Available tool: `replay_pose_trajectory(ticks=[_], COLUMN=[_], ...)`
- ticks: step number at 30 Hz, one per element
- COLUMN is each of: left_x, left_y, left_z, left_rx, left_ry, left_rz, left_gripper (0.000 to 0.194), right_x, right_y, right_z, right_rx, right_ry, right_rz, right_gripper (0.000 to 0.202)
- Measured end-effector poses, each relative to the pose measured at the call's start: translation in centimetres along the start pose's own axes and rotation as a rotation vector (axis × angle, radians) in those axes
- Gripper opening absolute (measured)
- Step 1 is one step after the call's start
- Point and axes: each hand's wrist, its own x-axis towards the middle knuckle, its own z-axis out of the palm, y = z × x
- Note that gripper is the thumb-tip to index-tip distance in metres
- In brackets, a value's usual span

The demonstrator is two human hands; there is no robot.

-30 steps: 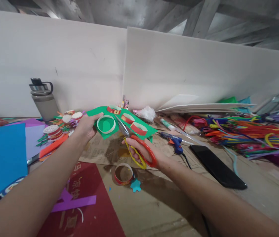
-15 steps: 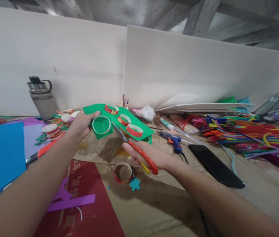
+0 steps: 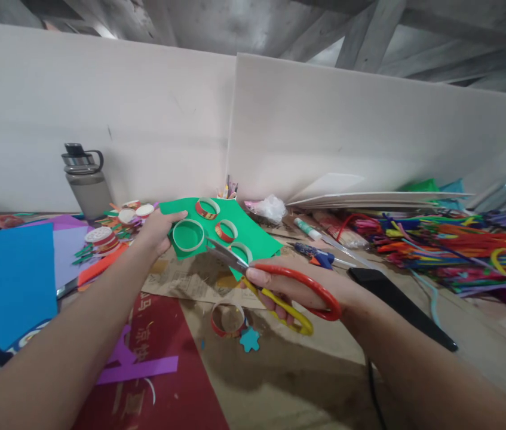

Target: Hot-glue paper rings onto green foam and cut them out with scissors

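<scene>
My left hand (image 3: pixel 159 232) pinches the left edge of a green sheet (image 3: pixel 255 226), holding it above the cardboard. Several short paper rings, red with white rims, stand on this sheet; one ring (image 3: pixel 207 210) is at the back, and another (image 3: pixel 174 240) is right by my left fingers. In my right hand (image 3: pixel 282 280) is a pair of scissors (image 3: pixel 231 258) with one red and one yellow handle. The handles are spread, and the blades point left at the sheet's near edge, close to the left ring. My right hand hides part of the sheet's right side.
Below lie a loose red ring (image 3: pixel 228 332) and a blue flower-shaped cutout (image 3: pixel 250 339). A glue gun (image 3: pixel 319 257), a black phone (image 3: pixel 396 304) and pipe cleaners (image 3: pixel 472 245) are to the right. A bottle (image 3: pixel 88 185) and blue sheet (image 3: pixel 8 280) are left.
The scissors have drawn back to the right, and their handles have spread apart. The green sheet has tilted, showing more of its top. My left hand keeps its hold.
</scene>
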Motion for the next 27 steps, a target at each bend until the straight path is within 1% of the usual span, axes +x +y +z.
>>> replay_pose_trajectory(ticks=[1, 3, 4, 7, 11, 17, 20, 23, 27], left_x=[0.1, 0.1, 0.0, -0.3, -0.9, -1.2, -1.2, -1.1, -1.3], left_y=[-0.2, -0.4, -0.5, -0.7, -0.9, -1.3, -1.5, -1.6, -1.7], left_z=[0.0, 0.1, 0.2, 0.7, 1.2, 1.5, 1.4, 1.2, 1.1], left_rx=[-0.01, -0.025, -0.03, -0.041, -0.042, -0.079, -0.083, -0.062, -0.045], left_ry=[-0.004, -0.021, -0.034, -0.067, -0.091, -0.066, -0.06, -0.047, -0.05], left_rz=[-0.018, -0.05, -0.064, -0.081, -0.079, -0.035, -0.035, -0.054, -0.056], left_gripper=[0.023, 0.021, 0.02, 0.02, 0.027, 0.029, 0.034, 0.038, 0.036], right_x=[0.2, 0.8, 1.2, 2.2, 2.8, 2.7, 2.7, 2.8, 3.0], right_y=[0.0, 0.1, 0.3, 1.1, 1.8, 1.5, 1.5, 1.7, 2.4], right_z=[0.2, 0.6, 0.8, 1.2, 1.0, 0.8, 0.7, 0.6, 0.7], right_rx=[-0.012, -0.079, -0.059, -0.05, -0.052, -0.037, -0.004, 0.018, 0.066], right_ry=[-0.021, 0.071, 0.11, 0.12, 0.1, 0.093, 0.114, 0.087, 0.071], right_rz=[-0.034, -0.055, -0.059, -0.037, -0.012, 0.026, 0.057, 0.083, 0.091], right_gripper=[0.047, 0.046, 0.045, 0.042, 0.042, 0.043, 0.043, 0.042, 0.043])
